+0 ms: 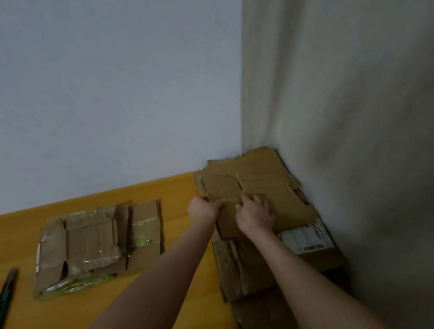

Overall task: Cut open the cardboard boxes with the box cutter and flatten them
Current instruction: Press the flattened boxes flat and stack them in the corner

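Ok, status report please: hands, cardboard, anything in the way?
Left hand grips left edge of top flattened cardboard; right hand on it, grip unclear. It lies on corner stack. Box cutter idle, far left; nothing blocks the hands.

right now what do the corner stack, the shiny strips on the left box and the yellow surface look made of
Stack: matte brown cardboard, by its creased flaps and ragged edges. Strips: probably clear glossy plastic tape; they glint and wrinkle. Surface: smooth yellow wood or wood-look laminate; faint grain, can't tell which.
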A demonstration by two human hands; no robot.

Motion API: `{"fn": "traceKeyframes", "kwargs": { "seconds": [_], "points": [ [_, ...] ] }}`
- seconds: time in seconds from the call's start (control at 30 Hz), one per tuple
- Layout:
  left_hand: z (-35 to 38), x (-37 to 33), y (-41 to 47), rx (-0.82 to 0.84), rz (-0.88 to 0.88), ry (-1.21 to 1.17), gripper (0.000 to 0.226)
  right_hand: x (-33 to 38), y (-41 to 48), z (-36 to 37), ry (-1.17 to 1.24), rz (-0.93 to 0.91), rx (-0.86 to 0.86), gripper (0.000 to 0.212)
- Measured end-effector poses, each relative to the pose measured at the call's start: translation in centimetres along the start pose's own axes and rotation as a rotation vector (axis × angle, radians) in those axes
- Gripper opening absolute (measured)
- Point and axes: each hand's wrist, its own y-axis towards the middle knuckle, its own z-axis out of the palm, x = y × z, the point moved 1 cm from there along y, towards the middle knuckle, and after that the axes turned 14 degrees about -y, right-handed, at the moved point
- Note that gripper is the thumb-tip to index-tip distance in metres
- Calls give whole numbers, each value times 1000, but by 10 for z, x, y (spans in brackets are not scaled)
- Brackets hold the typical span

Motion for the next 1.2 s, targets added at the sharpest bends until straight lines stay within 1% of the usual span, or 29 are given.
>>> {"fn": "traceKeyframes", "kwargs": {
  "seconds": [0.1, 0.17, 0.23, 0.3, 0.37, 0.43, 0.5, 0.57, 0.67, 0.73, 0.8, 0.83, 0.9, 1.0, 1.07, 1.13, 1.2],
  "points": [
    [-9, -6, 5, 27, -16, -107, 33, -1, -1, -8, 13, -8, -83, 47],
    [-26, -11, 12, 4, 6, -139, 36, -4, 1, -15, -13, 36, -150, 59],
    [-50, -17, 18, -61, 62, -147, 38, -4, 2, -23, -2, 84, -206, 76],
    [-80, -21, 25, -119, 115, -161, 37, 5, -1, -31, 92, 114, -236, 94],
    [-112, -24, 32, -157, 153, -153, 35, 25, -3, -33, 286, 116, -208, 104],
    [-148, -24, 39, -204, 179, -136, 34, 53, -7, -30, 478, 62, -115, 102],
    [-190, -20, 44, -275, 205, -110, 36, 89, -15, -20, 618, -10, -47, 87],
    [-234, -14, 50, -342, 219, -64, 39, 128, -27, -4, 702, -64, -11, 74],
    [-292, 0, 61, -421, 214, 39, 47, 185, -41, 27, 703, -114, 41, 62],
    [-322, 11, 69, -472, 195, 136, 51, 217, -46, 51, 703, -128, 82, 65],
    [-343, 27, 76, -500, 199, 309, 54, 242, -52, 75, 665, -132, 123, 67],
    [-349, 37, 80, -482, 222, 404, 58, 252, -53, 88, 616, -136, 131, 67],
    [-354, 54, 88, -374, 279, 562, 69, 267, -56, 110, 519, -132, 141, 69],
    [-342, 80, 97, -105, 306, 795, 77, 282, -52, 137, 435, -67, 130, 74],
    [-333, 96, 102, 39, 270, 888, 83, 286, -47, 149, 353, -19, 94, 71],
    [-328, 107, 111, 110, 203, 924, 90, 288, -42, 157, 253, 3, 59, 66],
    [-326, 113, 120, 143, 152, 943, 92, 287, -38, 163, 151, 7, 49, 66]
  ]
}}
